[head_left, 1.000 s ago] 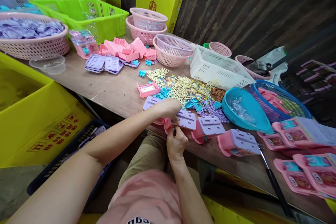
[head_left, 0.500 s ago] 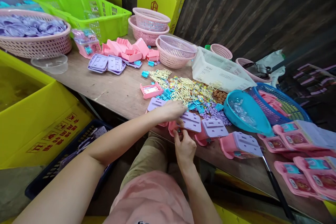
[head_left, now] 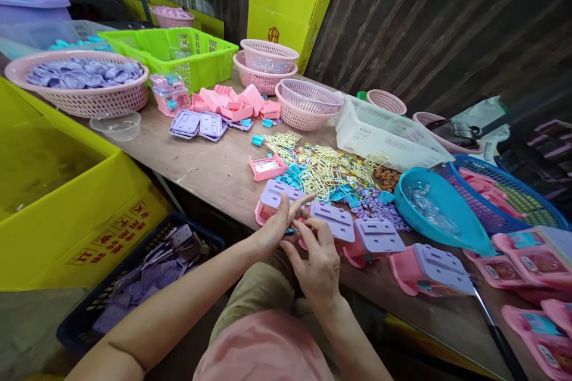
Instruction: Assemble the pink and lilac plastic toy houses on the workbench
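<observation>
My left hand point(head_left: 279, 221) is held over the table's front edge, thumb raised and fingers stretched out. Close against it is my right hand point(head_left: 318, 259), its fingers bent and their tips drawn together. A small teal piece point(head_left: 290, 231) shows between the two hands, at the right fingertips; most of it is hidden. Just beyond the hands stand pink toy boxes with lilac panels on top: one at the left point(head_left: 279, 192), one partly behind my right fingers point(head_left: 334, 221), and others to the right point(head_left: 379, 235).
Cream frames point(head_left: 319, 171), teal parts point(head_left: 290, 177) and small purple pieces point(head_left: 379, 208) lie heaped behind the boxes. At right are a blue scoop point(head_left: 473, 229) and a black-handled tool point(head_left: 507, 351). A yellow carton point(head_left: 84, 220) and dark crate point(head_left: 74, 330) stand at left.
Both hands have come off the pink box and lilac panel and moved toward my body. The left fingers have stretched out, and a small teal piece now shows between the hands. The view has shifted.
</observation>
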Demonstrator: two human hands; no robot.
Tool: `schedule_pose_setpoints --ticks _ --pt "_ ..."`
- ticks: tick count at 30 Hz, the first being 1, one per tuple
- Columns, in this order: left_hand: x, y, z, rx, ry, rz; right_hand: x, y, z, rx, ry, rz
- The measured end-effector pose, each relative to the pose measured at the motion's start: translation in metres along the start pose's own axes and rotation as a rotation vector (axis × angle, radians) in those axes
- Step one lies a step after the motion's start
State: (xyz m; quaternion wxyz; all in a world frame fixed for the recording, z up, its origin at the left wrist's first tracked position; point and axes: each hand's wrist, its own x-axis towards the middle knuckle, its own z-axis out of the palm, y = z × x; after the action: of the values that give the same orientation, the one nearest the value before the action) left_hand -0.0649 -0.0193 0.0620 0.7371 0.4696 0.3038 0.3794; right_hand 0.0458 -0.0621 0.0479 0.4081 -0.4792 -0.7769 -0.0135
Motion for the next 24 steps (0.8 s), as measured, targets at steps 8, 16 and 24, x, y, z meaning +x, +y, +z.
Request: schedule_pose_setpoints --ticks 8,16,24 --pt "-0.023 -0.008 -0.002 0.541 0.197 0.185 -0.001 -0.013 0.007 0.078 -0.108 0.119" --pt "-0.041 -0.019 -0.008 0.75 0.262 0.423 -0.003 -0.026 0.016 0.742 -0.217 0.604" --pt "-0.037 -0.026 -0.027 0.961 0.368 0.455 -0.002 -0.012 0.015 0.793 -0.21 0.687"
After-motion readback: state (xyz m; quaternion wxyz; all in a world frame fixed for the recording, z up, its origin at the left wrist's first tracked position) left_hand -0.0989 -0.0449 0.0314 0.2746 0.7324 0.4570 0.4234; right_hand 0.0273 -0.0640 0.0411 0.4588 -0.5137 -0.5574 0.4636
